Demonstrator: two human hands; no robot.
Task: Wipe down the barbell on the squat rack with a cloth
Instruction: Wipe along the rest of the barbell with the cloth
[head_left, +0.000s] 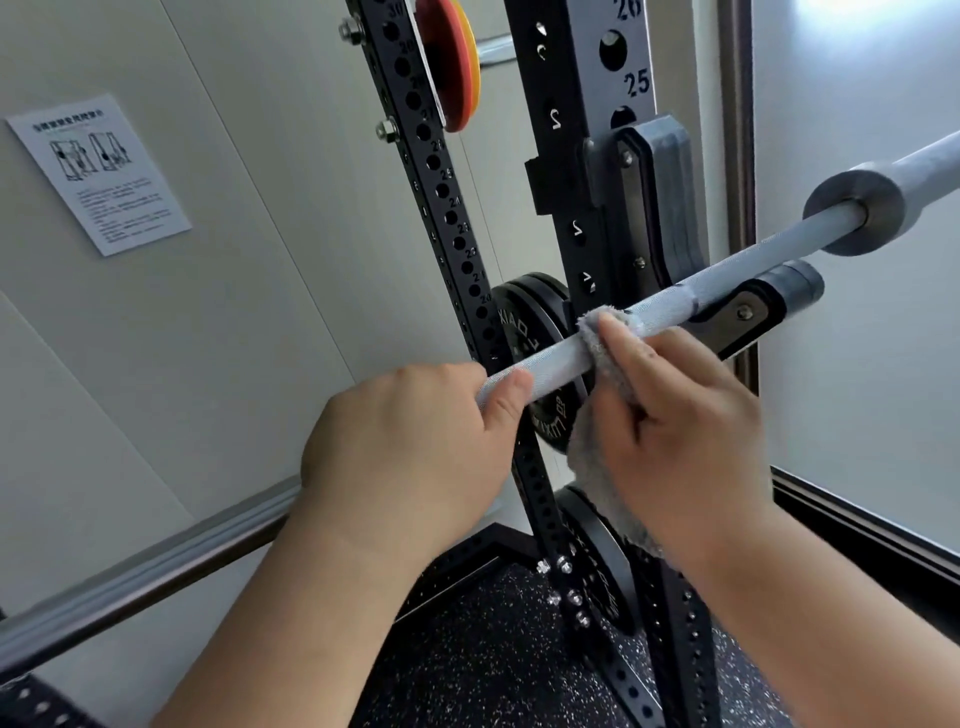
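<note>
Grey cloth (597, 457) on barbell (675, 301), upright (631, 62) (marked 25)

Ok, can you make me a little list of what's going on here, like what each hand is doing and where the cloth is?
left hand: gripping the barbell shaft bare, thumb underneath
right hand: pressing the cloth against the bar
cloth: grey, fluffy, draped over the bar, rest hanging below
bar support: black rack hook, beside the right hand
behind the bar: black weight plates stored on the rack
floor: dark, speckled
</note>
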